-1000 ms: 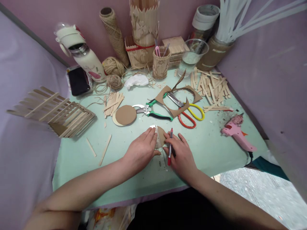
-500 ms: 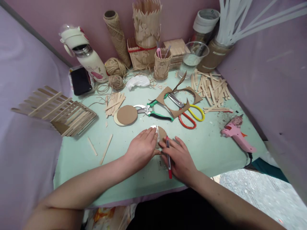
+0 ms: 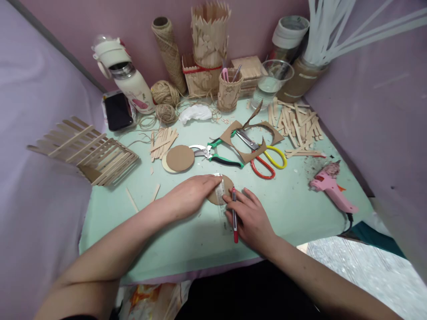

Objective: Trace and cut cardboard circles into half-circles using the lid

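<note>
A brown cardboard disc (image 3: pixel 228 183) lies on the table in front of me, with a clear ruler (image 3: pixel 220 194) running lengthwise across it. My left hand (image 3: pixel 187 195) lies from the left over the disc's edge, fingers stretched out together, fingertips on the ruler's upper end. My right hand (image 3: pixel 250 218) holds a red-capped pen (image 3: pixel 234 215) between its fingers, the pen pointing away from me. Its fingertips touch the ruler and the disc's right side. Beyond my left hand, another cardboard disc (image 3: pixel 180 158) overlaps a paler one.
Pruning shears (image 3: pixel 213 153), scissors (image 3: pixel 263 162) and a cut cardboard sheet (image 3: pixel 247 155) lie beyond my hands. A pink glue gun (image 3: pixel 332 186) is at right, a stick rack (image 3: pixel 96 155) at left. A cup of water (image 3: pixel 267 89), bottle (image 3: pixel 133 86) and twine balls (image 3: pixel 166 93) stand behind.
My left hand has drawn back left and flattened, uncovering more of the disc and ruler. My right hand stays near the ruler with the pen. The view has shifted slightly.
</note>
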{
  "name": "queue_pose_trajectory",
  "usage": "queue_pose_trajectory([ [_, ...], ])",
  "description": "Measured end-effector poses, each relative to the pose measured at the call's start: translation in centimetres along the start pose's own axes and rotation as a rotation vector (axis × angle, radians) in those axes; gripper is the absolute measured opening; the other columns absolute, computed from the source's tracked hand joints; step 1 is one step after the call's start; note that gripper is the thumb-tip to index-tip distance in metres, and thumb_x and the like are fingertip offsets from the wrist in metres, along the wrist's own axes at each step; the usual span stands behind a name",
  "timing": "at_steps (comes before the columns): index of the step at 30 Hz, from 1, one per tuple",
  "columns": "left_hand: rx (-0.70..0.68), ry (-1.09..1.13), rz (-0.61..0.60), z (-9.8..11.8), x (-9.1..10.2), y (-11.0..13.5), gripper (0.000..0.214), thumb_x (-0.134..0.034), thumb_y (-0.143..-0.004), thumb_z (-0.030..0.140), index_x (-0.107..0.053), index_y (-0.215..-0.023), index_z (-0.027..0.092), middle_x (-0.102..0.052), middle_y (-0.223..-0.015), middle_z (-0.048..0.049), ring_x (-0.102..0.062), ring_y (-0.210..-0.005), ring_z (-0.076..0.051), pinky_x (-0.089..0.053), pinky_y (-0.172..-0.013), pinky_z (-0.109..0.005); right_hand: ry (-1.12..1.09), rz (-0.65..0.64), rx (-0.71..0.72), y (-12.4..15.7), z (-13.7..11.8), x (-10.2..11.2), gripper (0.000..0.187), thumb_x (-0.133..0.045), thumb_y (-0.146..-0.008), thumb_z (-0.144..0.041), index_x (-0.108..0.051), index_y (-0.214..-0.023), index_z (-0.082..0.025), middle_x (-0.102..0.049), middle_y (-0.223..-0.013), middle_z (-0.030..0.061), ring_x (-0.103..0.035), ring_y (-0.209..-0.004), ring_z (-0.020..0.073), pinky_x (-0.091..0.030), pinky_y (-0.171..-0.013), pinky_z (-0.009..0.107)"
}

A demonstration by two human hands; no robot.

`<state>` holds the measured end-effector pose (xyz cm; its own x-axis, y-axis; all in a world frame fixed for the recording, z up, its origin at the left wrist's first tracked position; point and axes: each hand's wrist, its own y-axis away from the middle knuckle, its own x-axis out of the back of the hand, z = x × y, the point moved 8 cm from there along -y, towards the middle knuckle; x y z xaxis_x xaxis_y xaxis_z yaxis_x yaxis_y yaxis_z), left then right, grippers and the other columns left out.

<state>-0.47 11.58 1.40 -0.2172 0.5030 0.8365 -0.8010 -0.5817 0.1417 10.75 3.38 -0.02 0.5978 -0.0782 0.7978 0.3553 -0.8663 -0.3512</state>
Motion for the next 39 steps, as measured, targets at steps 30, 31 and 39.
queue_pose_trajectory([
  [30, -0.057, -0.436, 0.219, 1.7, -4.1, -0.1, 0.051, -0.054, -0.094, 0.039, -0.058, -0.122, -0.004, -0.056, -0.133, -0.0308, -0.053, -0.128, -0.036, -0.045, -0.105, -0.049, -0.081, 0.027, -0.256, -0.1, 2.9, -0.2, 0.015, -0.055, -0.094, -0.023, -0.05, -0.108, -0.023, -0.064, -0.131, 0.013, -0.05, -0.132, 0.0301, -0.036, -0.108, 0.059],
  [31, -0.069, -0.436, 0.225, 1.8, -4.1, -0.1, 0.051, -0.055, -0.094, 0.039, -0.058, -0.121, -0.004, -0.056, -0.132, -0.0309, -0.053, -0.127, -0.037, -0.046, -0.105, -0.049, -0.079, 0.028, -0.255, -0.1, 2.8, -0.2, 0.015, -0.055, -0.094, -0.022, -0.05, -0.108, -0.023, -0.065, -0.13, 0.0131, -0.051, -0.132, 0.0304, -0.036, -0.107, 0.059],
  [39, -0.097, -0.402, 0.232, 1.7, -3.6, 0.1, 0.049, -0.054, -0.094, 0.038, -0.059, -0.122, -0.001, -0.058, -0.131, -0.0286, -0.052, -0.129, -0.035, -0.047, -0.105, -0.048, -0.073, 0.036, -0.253, -0.2, 2.8, -0.1, 0.014, -0.054, -0.094, -0.023, -0.051, -0.108, -0.022, -0.066, -0.129, 0.0137, -0.05, -0.132, 0.0317, -0.038, -0.106, 0.059],
])
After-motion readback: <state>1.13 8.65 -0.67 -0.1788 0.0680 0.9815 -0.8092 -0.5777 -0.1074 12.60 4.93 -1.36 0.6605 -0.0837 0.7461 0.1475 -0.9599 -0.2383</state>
